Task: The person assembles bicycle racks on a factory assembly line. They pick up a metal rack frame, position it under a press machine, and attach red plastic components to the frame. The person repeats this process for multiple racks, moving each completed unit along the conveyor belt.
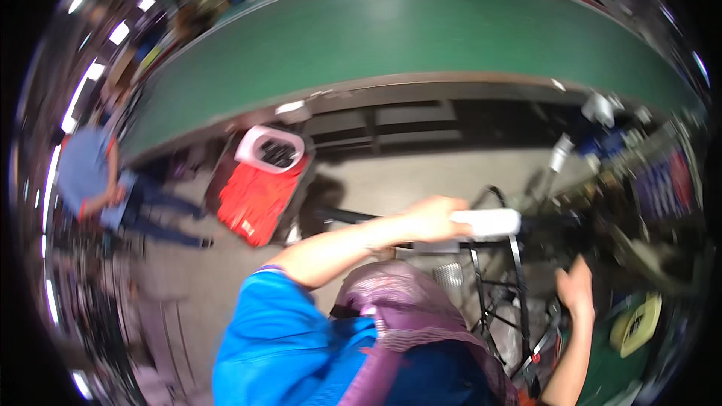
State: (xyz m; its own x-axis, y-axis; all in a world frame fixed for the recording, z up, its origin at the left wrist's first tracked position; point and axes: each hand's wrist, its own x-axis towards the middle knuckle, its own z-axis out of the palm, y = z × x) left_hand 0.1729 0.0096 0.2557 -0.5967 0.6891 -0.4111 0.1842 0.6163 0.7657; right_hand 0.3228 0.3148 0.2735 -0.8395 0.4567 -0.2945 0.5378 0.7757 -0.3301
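My left hand (435, 218) reaches across my body with its fingers closed on a white, rounded, tube-like piece (487, 223). Dark bars run out on both sides of that piece; whether it sits around them or in front of them I cannot tell. Below it stands a black metal frame (519, 274) with thin legs and crossbars. To the right of the frame is my right hand (577, 286), blurred, thumb and finger apart, with nothing visible in it. A purple apron (406, 304) covers my front.
A long green-topped bench (421, 30) curves across the far side. At left, a bin of red pieces (256, 199) carries a pink tub (252, 146) with dark parts. A person (94, 177) stands far left. A yellow-green tray (635, 325) lies at lower right.
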